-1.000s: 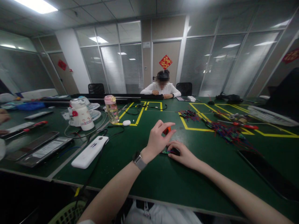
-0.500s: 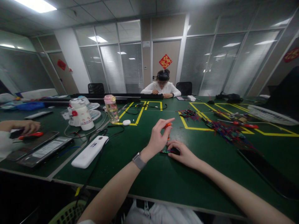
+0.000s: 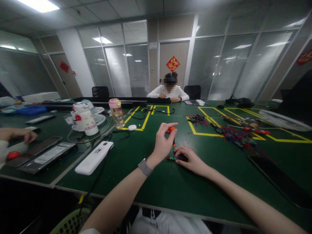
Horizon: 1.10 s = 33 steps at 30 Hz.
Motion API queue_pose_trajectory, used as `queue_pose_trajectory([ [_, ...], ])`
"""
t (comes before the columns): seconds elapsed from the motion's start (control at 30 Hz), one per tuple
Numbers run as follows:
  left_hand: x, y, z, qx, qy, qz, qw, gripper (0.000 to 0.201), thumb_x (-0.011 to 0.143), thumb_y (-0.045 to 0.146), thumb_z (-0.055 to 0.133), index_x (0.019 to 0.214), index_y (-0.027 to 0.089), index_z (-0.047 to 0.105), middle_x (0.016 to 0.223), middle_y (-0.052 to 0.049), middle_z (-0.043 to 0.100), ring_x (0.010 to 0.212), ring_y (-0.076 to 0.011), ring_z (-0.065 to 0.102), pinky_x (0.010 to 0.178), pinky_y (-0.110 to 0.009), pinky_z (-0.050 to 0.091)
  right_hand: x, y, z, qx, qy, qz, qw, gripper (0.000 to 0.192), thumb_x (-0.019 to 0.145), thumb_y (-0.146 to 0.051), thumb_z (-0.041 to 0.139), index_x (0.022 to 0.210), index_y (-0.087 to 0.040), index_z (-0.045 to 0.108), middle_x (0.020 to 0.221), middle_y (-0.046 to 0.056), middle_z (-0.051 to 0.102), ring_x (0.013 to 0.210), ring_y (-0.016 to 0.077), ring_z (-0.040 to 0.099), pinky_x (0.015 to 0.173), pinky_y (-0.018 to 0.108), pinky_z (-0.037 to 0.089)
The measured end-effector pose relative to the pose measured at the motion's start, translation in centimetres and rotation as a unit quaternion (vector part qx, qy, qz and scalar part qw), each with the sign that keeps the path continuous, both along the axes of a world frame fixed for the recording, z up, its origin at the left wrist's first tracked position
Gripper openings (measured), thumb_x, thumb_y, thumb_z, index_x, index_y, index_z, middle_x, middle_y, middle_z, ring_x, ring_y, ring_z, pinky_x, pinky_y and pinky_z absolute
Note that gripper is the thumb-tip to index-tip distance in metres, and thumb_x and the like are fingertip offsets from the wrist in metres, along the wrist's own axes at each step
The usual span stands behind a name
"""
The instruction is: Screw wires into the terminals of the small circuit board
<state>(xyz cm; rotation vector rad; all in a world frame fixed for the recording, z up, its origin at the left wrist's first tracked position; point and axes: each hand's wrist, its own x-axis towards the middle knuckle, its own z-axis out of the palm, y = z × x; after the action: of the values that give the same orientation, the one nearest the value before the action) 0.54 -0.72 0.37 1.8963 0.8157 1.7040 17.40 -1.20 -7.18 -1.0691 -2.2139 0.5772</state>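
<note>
Our left hand [image 3: 162,141] is raised over the green table [image 3: 151,191], fingers pinched on the orange handle of a small screwdriver [image 3: 172,130]; the tool stands about upright, its shaft running down toward the board. We wear a watch [image 3: 144,167] on that wrist.

Our right hand [image 3: 191,160] lies flat on the table just right of the left, fingers curled down on a small circuit board [image 3: 172,158], pressing it in place. The board sits near the table's middle, right under the screwdriver.

Left of us: a white power bank [image 3: 94,157], dark phones [image 3: 46,156], a white jug [image 3: 84,119] and a pink-capped bottle [image 3: 116,113]. Right, inside yellow tape lines: a heap of wired boards [image 3: 234,136] and a red-handled screwdriver [image 3: 258,131].

At the far left edge a co-worker's hand [image 3: 25,135]; we cannot tell its grip. At the far end, a seated person [image 3: 169,91] in white.
</note>
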Motion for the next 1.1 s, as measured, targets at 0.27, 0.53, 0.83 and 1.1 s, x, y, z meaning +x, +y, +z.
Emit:
queue_pose_trajectory([
  [0.27, -0.04, 0.24, -0.21, -0.024, -0.014, -0.073, 0.997, 0.020, 0.094, 0.026, 0.048, 0.101, 0.017, 0.064, 0.100, -0.007, 0.061, 0.094, -0.0164, 0.061, 0.082, -0.028, 0.049, -0.02, -0.02, 0.04, -0.004, 0.006, 0.000, 1.000, 0.008, 0.079, -0.026, 0.064, 0.085, -0.020, 0.063, 0.110, 0.008, 0.064, 0.109, 0.0250, 0.057, 0.108, 0.054, 0.025],
  [0.53, -0.18, 0.27, 0.18, -0.001, 0.026, -0.028, 0.999, 0.013, 0.088, 0.024, 0.058, 0.096, 0.019, 0.068, 0.092, -0.004, 0.057, 0.085, -0.0145, 0.058, 0.075, -0.025, 0.049, 0.01, 0.00, -0.01, -0.003, 0.004, -0.003, 1.000, 0.008, 0.080, -0.026, 0.064, 0.085, -0.021, 0.063, 0.110, 0.008, 0.064, 0.109, 0.0248, 0.058, 0.109, 0.055, 0.022],
  [0.83, -0.50, 0.38, 0.50, -0.068, 0.004, -0.137, 0.988, 0.026, 0.095, 0.023, 0.041, 0.113, 0.016, 0.059, 0.096, -0.007, 0.064, 0.088, -0.0153, 0.062, 0.081, -0.029, 0.051, 0.06, -0.03, 0.16, -0.010, 0.006, -0.001, 1.000, 0.007, 0.080, -0.026, 0.064, 0.084, -0.020, 0.063, 0.110, 0.008, 0.064, 0.108, 0.0247, 0.058, 0.107, 0.053, 0.027],
  [1.1, -0.65, 0.84, 0.09, -0.003, 0.041, -0.030, 0.999, 0.019, 0.090, 0.030, 0.055, 0.101, 0.019, 0.067, 0.095, -0.005, 0.057, 0.087, -0.0150, 0.058, 0.076, -0.026, 0.050, 0.03, 0.07, 0.03, -0.006, 0.005, -0.002, 1.000, 0.008, 0.080, -0.026, 0.064, 0.084, -0.020, 0.065, 0.109, 0.008, 0.064, 0.108, 0.0253, 0.058, 0.105, 0.053, 0.031],
])
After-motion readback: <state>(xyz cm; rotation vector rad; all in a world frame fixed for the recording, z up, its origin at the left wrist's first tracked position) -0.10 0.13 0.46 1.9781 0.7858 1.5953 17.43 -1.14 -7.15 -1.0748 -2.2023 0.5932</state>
